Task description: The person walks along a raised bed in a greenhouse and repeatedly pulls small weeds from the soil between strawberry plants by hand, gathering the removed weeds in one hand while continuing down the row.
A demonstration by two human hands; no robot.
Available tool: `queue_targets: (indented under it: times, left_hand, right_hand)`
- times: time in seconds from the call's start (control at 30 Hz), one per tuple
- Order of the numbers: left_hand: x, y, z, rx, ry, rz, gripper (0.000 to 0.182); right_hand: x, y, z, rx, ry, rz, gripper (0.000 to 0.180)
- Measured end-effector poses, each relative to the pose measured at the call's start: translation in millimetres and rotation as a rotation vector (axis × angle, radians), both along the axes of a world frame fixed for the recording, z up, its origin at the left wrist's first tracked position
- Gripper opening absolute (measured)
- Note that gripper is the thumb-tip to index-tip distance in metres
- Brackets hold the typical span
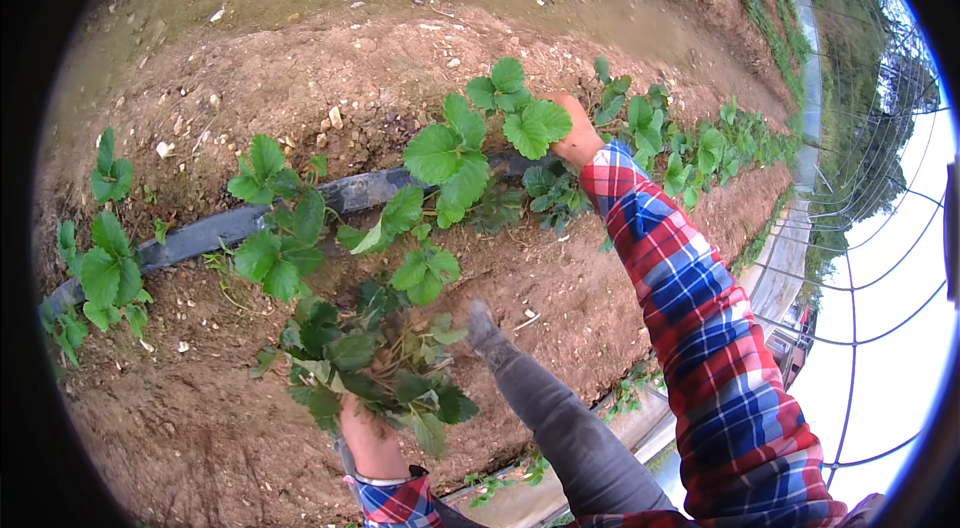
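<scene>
My left hand [369, 434] is closed around a loose bunch of strawberry leaves and stems [349, 352], held low over the soil. Leaves cover most of its fingers. Farther up the picture, my right hand [574, 130] reaches into a strawberry plant [450, 153] in the row. Broad green leaves hide its fingertips, so its grip is not visible. Both arms wear red, blue and white plaid sleeves [682, 303]. A black flat strip, likely drip hose [225, 228], runs along the row beneath the plants.
More strawberry plants [109, 269] grow at the left, and others [705, 153] continue to the right. A grey-clad leg [540, 400] stands on the brown soil [187, 408]. Small stones [335, 117] dot the bed. Curved greenhouse hoops [853, 303] rise at the far right.
</scene>
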State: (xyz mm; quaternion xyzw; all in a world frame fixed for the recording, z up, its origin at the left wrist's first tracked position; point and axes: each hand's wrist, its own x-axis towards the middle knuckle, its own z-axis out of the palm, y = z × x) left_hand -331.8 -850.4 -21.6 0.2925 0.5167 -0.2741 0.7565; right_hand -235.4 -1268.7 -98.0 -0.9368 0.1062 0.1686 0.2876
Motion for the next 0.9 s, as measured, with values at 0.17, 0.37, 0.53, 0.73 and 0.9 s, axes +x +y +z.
queue_targets:
  times: [0.17,0.37,0.53,0.73,0.9]
  left_hand:
    - [9.9,-10.2,13.9,0.089,0.105,-0.044,0.009]
    - [4.8,-6.7,8.8,0.023,0.052,-0.019,0.011]
    - [2.6,-3.0,9.3,-0.007,0.069,0.004,0.013]
    - [2.4,2.0,8.4,0.013,0.041,-0.023,0.010]
    - [-5.0,12.6,4.4,-0.015,-0.030,-0.012,0.009]
  right_hand:
    - [-16.1,8.8,-23.4,0.475,-0.157,-0.034,0.034]
    - [2.8,22.4,-43.0,1.573,0.157,-0.709,0.027]
    - [11.6,31.2,-42.5,-0.005,-0.581,0.290,0.020]
    - [-4.0,59.7,-24.4,-0.169,-0.238,-0.106,0.017]
    - [33.2,80.1,-22.4,-0.163,-0.250,0.270,0.021]
